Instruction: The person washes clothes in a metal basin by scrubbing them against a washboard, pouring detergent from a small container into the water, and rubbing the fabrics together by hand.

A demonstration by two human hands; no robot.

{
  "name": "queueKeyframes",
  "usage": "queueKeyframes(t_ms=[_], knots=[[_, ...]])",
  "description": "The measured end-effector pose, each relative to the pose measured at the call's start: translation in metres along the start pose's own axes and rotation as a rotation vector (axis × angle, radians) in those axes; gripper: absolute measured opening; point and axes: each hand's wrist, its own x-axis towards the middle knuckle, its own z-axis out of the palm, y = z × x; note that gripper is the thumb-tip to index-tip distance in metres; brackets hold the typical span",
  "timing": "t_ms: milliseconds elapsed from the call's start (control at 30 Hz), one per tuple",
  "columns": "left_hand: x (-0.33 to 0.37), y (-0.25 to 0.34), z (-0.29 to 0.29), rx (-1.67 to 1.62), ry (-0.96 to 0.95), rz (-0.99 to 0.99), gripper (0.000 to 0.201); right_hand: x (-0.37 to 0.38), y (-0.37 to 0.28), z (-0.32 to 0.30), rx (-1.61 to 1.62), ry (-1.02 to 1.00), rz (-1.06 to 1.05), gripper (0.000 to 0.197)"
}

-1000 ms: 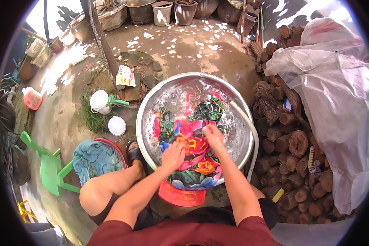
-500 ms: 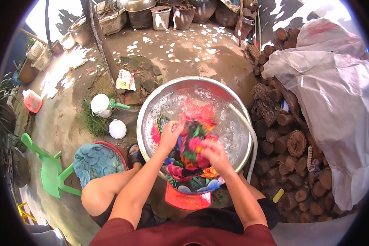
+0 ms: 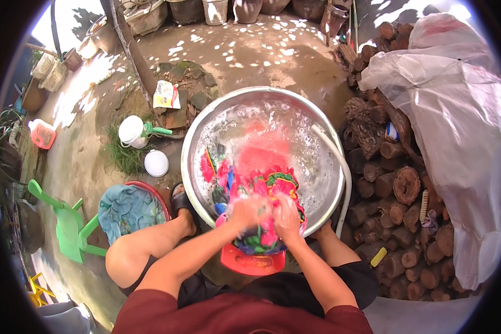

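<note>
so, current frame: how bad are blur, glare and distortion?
Head view: left hand, right hand and colourful cloth motion-blurred; head view: blown-out sunlight upper left, dappled on the ground; head view: black fisheye corners, log pile fairly sharp.

Printed cloth [image 3: 284, 181]: hot pink, red, green, blue and black in a bold mixed pattern, blurred in places
Board [image 3: 253, 264]: bright red
Basin [image 3: 261, 89]: silver-grey metal
Suds [image 3: 312, 161]: white
Hose [image 3: 341, 158]: off-white
Crumpled cloth [image 3: 131, 209]: light blue, with faint mottled marks
Tub [image 3: 165, 205]: red rim
Chair [image 3: 69, 231]: light green
Bucket [image 3: 131, 131]: white
Round lid [image 3: 156, 163]: plain white
Jug [image 3: 42, 134]: coral red, paler top
Packet [image 3: 166, 96]: white with yellow and red
Logs [image 3: 406, 185]: brown, ringed cut ends
Sheet [image 3: 428, 83]: translucent whitish grey, reddish patch near the top
Shirt [image 3: 245, 314]: maroon
Shorts [image 3: 339, 284]: black
</note>
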Motion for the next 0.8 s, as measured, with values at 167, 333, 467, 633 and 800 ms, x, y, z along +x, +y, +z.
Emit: queueKeyframes(t_ms=[167,333,467,633,800], knots=[[0.082,-0.047,0.019,0.385,-0.079,-0.253,0.043,0.075,0.036,0.03,-0.383,-0.112,0.262,0.029],[0.071,-0.073,0.007,-0.443,-0.298,-0.207,0.046,0.066,0.057,0.041,-0.615,0.24,-0.026,0.028],[-0.008,0.002,-0.048,-0.106,-0.171,0.051,0.059,0.04,-0.006,-0.007,0.103,-0.247,-0.02,0.021],[-0.042,-0.009,-0.046,0.021,-0.361,0.335,0.059,-0.012,-0.009,0.002,-0.037,-0.167,-0.319,0.019],[0.025,-0.049,0.002,-0.372,0.079,-0.137,0.048,0.077,0.027,0.036,-0.016,-0.18,0.232,0.023]])
